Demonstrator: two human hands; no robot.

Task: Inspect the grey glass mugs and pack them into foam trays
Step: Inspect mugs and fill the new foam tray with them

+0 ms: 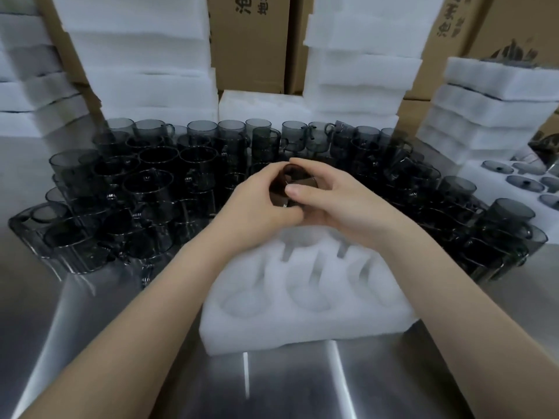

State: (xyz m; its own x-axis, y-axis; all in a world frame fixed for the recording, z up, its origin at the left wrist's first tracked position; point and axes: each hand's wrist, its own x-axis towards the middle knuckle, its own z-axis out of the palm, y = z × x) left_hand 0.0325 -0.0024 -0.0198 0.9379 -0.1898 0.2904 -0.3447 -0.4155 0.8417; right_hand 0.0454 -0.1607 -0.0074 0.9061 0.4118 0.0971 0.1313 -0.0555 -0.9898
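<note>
Fingers: the fingers (273, 173) of both hands are curled round one grey mug (291, 180), clasping it between them.
Left hand: the left hand (266, 201) reaches in from the lower left and wraps the mug's left side, its fingers bent over the top edge.
Right hand: the right hand (341, 204) comes from the lower right and cups the right side; its thumb (299, 191) lies across the front of the glass and its fingertips hook over the far rim.
Held mug: dark and see-through, mostly hidden by the hands, held in the air above the far edge of the foam tray (272, 337). I cannot tell which way its handle points.
Foam tray: white, flat on the table (302, 388) just in front of the person. Its round pockets, each with a narrow slot, show only white foam.
Loose mugs (145, 189): a dense crowd of grey glass mugs stands upright on the table in an arc behind and on both sides of the tray, some stacked on others.
Table: brushed steel, shiny, with bright streaks.
Foam stacks (142, 55): tall piles of white foam blocks rise behind the mugs, and more stand at the far left and right.
Cardboard boxes (251, 49): brown, printed with dark characters, standing between and behind the stacks.
Lids (522, 183): grey glass lids with small knobs sit in the pockets of a second tray (475, 176) at the right edge.
</note>
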